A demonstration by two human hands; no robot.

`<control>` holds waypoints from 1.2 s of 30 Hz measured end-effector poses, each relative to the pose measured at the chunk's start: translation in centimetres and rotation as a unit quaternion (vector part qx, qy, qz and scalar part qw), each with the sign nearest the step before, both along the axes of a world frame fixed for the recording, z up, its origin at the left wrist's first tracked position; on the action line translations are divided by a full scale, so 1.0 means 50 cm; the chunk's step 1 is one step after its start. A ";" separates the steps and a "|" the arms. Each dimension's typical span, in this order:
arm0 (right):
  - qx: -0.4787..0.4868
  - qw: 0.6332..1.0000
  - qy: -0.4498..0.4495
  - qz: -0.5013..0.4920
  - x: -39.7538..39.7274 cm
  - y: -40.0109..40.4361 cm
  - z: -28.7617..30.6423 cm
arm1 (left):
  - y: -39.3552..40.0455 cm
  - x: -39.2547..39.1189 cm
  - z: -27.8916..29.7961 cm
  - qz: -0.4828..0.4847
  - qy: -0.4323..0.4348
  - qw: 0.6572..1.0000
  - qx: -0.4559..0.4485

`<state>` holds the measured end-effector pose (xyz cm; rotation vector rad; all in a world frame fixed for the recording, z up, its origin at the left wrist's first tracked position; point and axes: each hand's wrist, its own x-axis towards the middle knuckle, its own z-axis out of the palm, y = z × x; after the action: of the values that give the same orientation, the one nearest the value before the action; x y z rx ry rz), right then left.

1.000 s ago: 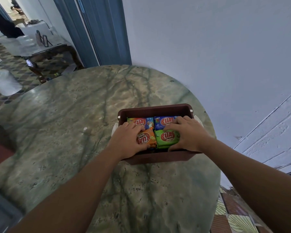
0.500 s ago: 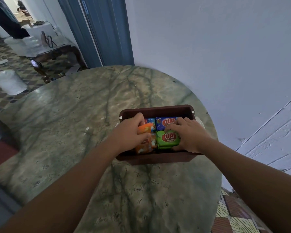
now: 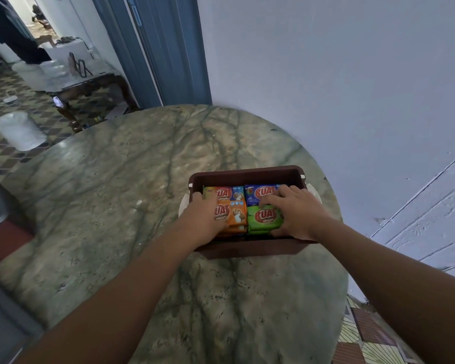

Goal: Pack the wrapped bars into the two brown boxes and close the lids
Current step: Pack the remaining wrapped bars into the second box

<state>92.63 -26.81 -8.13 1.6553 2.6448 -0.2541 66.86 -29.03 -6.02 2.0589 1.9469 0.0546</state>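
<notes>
One brown box stands open on the marble table, toward its right edge. Wrapped bars fill it in a two-by-two layout: a red-and-blue one back left, a blue one back right, an orange one front left, a green one front right. More bars show beneath the front ones. My left hand covers the orange bar's left part and holds it, thumb at its near edge. My right hand grips the green bar, fingertips at its far edge, thumb at its near edge. No second box or lid is in view.
White tabs stick out at the box's sides. The round green marble table stands against a white wall. A blue door frame, a dark side table and a white bucket are at the back left.
The orange bar, tilted up in my left hand half a second ago, now lies flat in the front left of the box. My right hand has stayed on the green bar.
</notes>
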 end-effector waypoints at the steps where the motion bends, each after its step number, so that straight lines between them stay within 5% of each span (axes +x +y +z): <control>1: 0.000 1.000 0.001 0.000 0.000 0.000 0.000 | -0.001 0.009 -0.007 -0.019 0.058 0.998 0.002; 4: 0.002 1.000 0.000 0.000 0.001 0.000 -0.001 | 0.002 0.023 -0.019 -0.092 0.166 0.980 0.058; 10: 0.005 1.000 0.000 0.001 0.001 -0.001 -0.002 | 0.015 -0.015 -0.039 -0.159 -0.018 0.987 0.031; 27: 0.007 0.999 0.030 -0.014 0.000 -0.006 0.004 | 0.018 -0.019 -0.068 -0.144 -0.052 0.985 0.074; 32: 0.090 0.975 0.163 -0.118 0.006 -0.017 -0.002 | 0.004 -0.018 -0.070 -0.124 -0.134 0.968 0.174; 36: 0.119 0.928 0.204 -0.288 0.010 -0.014 -0.004 | 0.027 -0.022 -0.040 0.044 -0.134 0.952 0.271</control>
<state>93.11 -27.52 -8.35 2.7133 2.4281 -0.3178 65.76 -27.66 -8.04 2.1199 1.9978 0.9347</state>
